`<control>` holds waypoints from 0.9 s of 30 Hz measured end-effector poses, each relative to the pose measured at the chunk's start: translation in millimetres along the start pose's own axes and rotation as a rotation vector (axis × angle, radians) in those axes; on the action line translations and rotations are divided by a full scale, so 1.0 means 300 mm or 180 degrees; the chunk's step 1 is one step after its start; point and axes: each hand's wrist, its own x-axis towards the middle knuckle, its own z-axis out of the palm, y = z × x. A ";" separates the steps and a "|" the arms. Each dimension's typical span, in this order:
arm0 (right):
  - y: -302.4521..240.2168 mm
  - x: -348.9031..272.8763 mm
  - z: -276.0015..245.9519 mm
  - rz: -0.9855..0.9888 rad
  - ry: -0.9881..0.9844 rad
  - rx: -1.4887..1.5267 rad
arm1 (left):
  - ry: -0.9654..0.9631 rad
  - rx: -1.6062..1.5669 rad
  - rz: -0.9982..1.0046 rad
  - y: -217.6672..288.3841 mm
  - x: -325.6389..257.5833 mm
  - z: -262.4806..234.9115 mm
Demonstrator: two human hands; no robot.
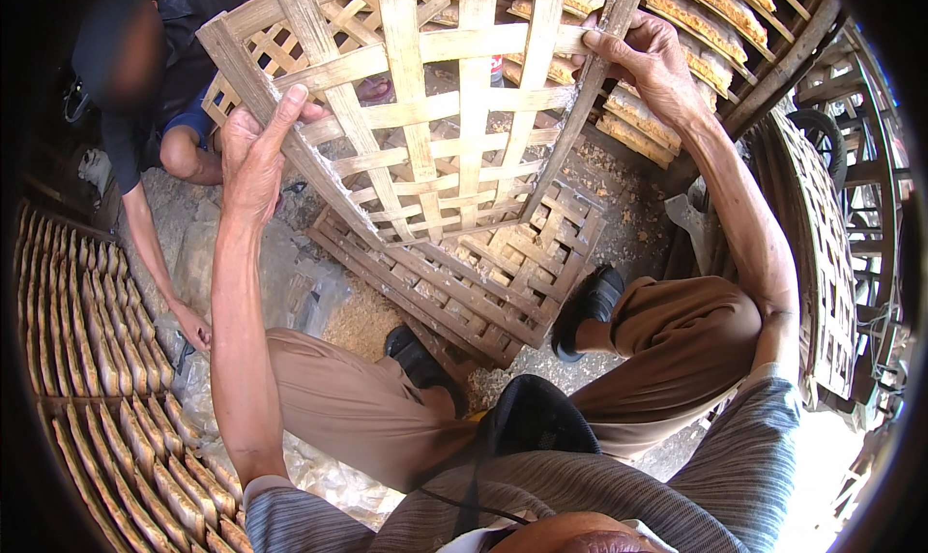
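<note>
A woven bamboo lattice tray (475, 70) with wooden side bars is held up in front of me, tilted, its lower edge just over other trays. My left hand (256, 157) is closed round its left bar, the thumb lying on the near face. On the right bar, higher up, my right hand (652, 65) grips with thumb and bent fingers; some fingertips are hidden behind the bar. Whitish residue marks the bars. Below, between my feet, lies a stack of similar lattice trays (454, 297) on the floor.
A person in dark clothes (198, 65) crouches at the far left, one arm reaching down. Rows of brownish slabs on racks (126, 350) line the left side; more slabs (691, 21) fill a rack at upper right. Several trays lean (817, 253) at right. Crumbs (362, 321) and plastic sheets (246, 273) lie about.
</note>
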 end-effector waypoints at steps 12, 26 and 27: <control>-0.019 0.004 -0.013 0.0023 -0.0154 -0.0347 | 0.0104 0.0153 0.0015 0.003 -0.002 0.020; 0.033 -0.006 -0.031 0.0209 -0.0288 0.0393 | -0.0014 0.0277 -0.0131 -0.011 0.001 0.006; 0.026 -0.004 -0.035 0.0194 -0.0348 -0.0222 | -0.0030 0.0283 -0.0124 -0.008 0.000 0.004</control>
